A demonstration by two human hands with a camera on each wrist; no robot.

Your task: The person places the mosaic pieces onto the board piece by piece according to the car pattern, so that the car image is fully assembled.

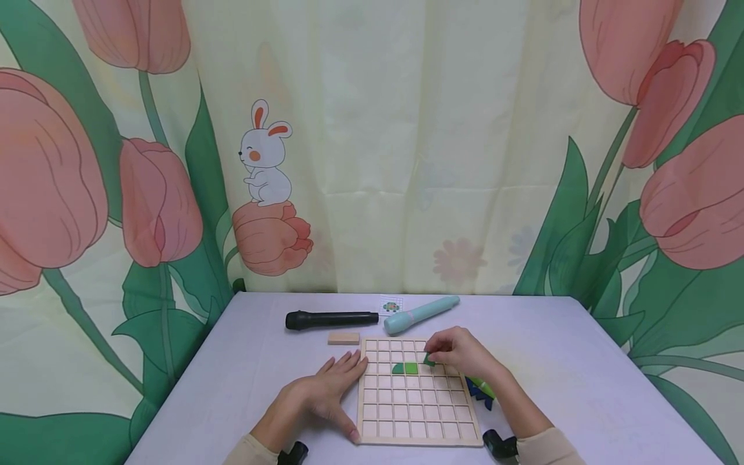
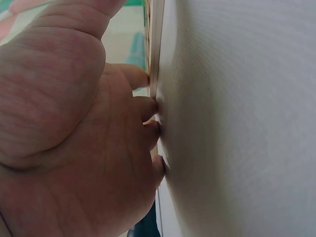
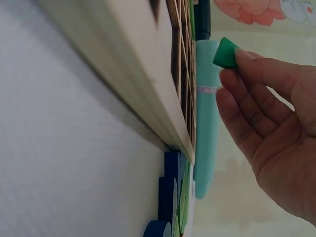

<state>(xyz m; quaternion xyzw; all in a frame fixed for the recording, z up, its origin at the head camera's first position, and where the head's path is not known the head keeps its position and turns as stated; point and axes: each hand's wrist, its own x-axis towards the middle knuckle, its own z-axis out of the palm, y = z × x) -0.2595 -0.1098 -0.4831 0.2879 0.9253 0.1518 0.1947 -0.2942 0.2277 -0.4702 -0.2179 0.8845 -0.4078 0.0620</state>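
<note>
A wooden grid board (image 1: 415, 413) lies on the table in front of me, its edge also seen close in the right wrist view (image 3: 148, 98). Two green pieces (image 1: 405, 368) sit in one row of its cells. My right hand (image 1: 459, 352) pinches a small dark green piece (image 1: 429, 360) (image 3: 226, 53) between thumb and fingertips, just above the board to the right of the placed pieces. My left hand (image 1: 325, 391) lies flat on the table with straight fingers against the board's left edge (image 2: 154, 59).
A pile of blue and green pieces (image 1: 481, 390) (image 3: 170, 197) lies by the board's right side. Behind the board are a wooden block (image 1: 343, 338), a black microphone (image 1: 331, 319), a teal pen-shaped device (image 1: 420, 314) and a small picture card (image 1: 391, 305). A tulip curtain hangs behind.
</note>
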